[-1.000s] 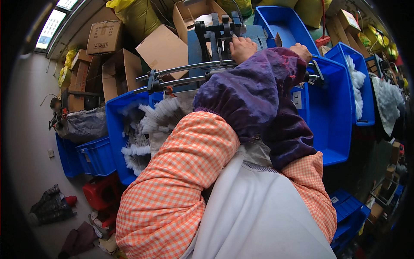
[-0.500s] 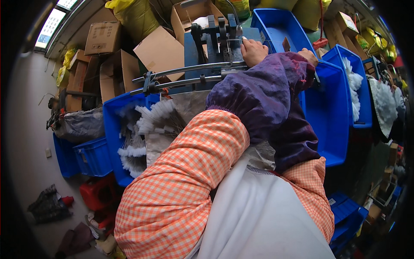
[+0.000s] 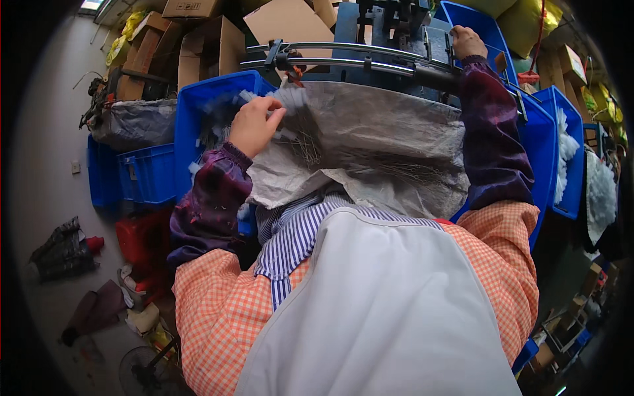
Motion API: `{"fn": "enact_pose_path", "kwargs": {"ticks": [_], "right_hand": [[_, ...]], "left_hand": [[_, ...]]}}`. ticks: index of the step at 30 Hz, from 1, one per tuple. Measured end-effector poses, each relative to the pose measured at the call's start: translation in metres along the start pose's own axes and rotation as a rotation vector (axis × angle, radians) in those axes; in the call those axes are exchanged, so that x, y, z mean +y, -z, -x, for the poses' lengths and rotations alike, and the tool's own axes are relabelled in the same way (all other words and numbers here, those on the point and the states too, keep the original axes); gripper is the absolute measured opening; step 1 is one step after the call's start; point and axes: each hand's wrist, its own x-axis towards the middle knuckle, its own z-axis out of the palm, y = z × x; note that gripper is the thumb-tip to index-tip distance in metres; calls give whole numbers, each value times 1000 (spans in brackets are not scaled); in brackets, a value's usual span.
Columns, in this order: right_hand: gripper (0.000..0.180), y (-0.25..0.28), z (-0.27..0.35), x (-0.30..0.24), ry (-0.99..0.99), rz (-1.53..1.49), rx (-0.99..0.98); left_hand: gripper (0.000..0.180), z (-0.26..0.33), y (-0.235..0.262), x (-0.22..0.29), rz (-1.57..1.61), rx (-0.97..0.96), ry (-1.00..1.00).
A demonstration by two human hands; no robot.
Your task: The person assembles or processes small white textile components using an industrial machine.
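Observation:
My left hand point(image 3: 254, 125) is at the left, over the inner edge of a blue tub point(image 3: 187, 109). Its thumb stands apart from the bent fingers, and nothing shows between them. Right beside the fingertips are white-tufted wire brushes point(image 3: 290, 100), their thin twisted stems point(image 3: 307, 142) lying on a grey woven sheet point(image 3: 376, 112). At the far right, my right hand point(image 3: 469, 43) is curled closed by the edge of a dark bench machine point(image 3: 396, 30); what it grips is hidden. Two metal rods point(image 3: 350, 61) run across the machine's front.
Blue bins point(image 3: 538, 132) stand on the right, one holding white tufts point(image 3: 564, 158). Cardboard boxes point(image 3: 211, 49) and yellow sacks point(image 3: 515, 26) are behind. On the left are more blue crates point(image 3: 148, 173), a red container point(image 3: 142, 244) and a fan point(image 3: 142, 369) low down.
My left hand has left the machine and swung left to the brushes in the tub. My right hand stays by the machine's right side. The view has shifted, uncovering the sheet and loose stems.

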Motion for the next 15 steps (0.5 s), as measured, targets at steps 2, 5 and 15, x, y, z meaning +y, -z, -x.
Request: {"fn": "enact_pose_path", "kwargs": {"ticks": [2, 5, 15], "right_hand": [[25, 15, 2, 3, -16, 120, 40], [25, 28, 11, 18, 25, 144, 73], [27, 35, 199, -74, 464, -135, -591]], "left_hand": [[24, 32, -3, -31, -39, -67, 101], [27, 68, -28, -45, -15, -167, 222], [26, 53, -96, -55, -10, 163, 406]]}}
